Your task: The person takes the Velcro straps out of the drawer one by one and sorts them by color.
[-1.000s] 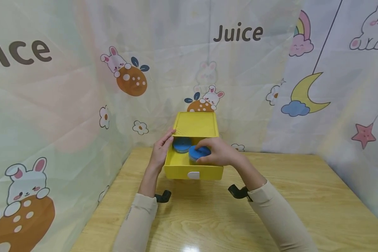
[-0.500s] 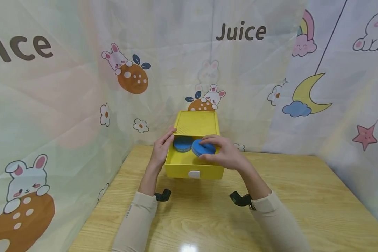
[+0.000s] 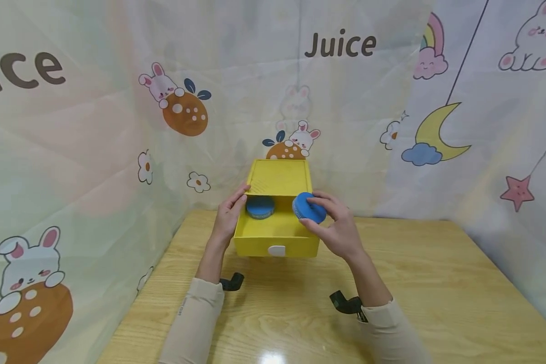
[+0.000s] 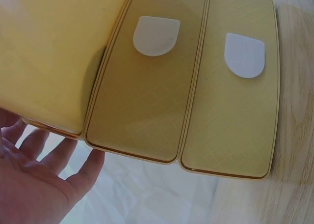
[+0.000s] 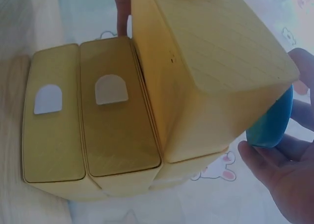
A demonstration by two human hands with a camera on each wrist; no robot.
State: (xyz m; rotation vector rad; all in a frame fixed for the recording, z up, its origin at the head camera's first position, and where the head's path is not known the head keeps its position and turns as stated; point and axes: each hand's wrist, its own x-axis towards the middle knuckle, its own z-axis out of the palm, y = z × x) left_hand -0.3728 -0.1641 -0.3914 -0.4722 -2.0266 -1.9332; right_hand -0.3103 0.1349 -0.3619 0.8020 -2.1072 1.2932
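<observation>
A small yellow cabinet [image 3: 279, 177] stands on the table with its top drawer [image 3: 255, 246] pulled out. My right hand [image 3: 341, 230] pinches a thick blue disc [image 3: 304, 207] between thumb and fingers, tilted over the drawer's right side. The right wrist view shows that disc [image 5: 270, 120] beside the drawer wall. Another blue disc [image 3: 260, 207] lies in the drawer at the back left, partly under the cabinet top. My left hand [image 3: 226, 217] rests along the cabinet's left side, its fingers [image 4: 88, 172] extended against the wall.
Two lower drawers are pushed in, a middle one [image 4: 142, 91] and a bottom one [image 4: 230, 106], each with a pale tab. The wooden table [image 3: 437, 273] extends to both sides. Printed fabric [image 3: 236, 101] hangs behind and at the sides.
My right hand has lifted the disc from the drawer's middle and moved it to the right, tilting it. The left hand keeps its place on the cabinet.
</observation>
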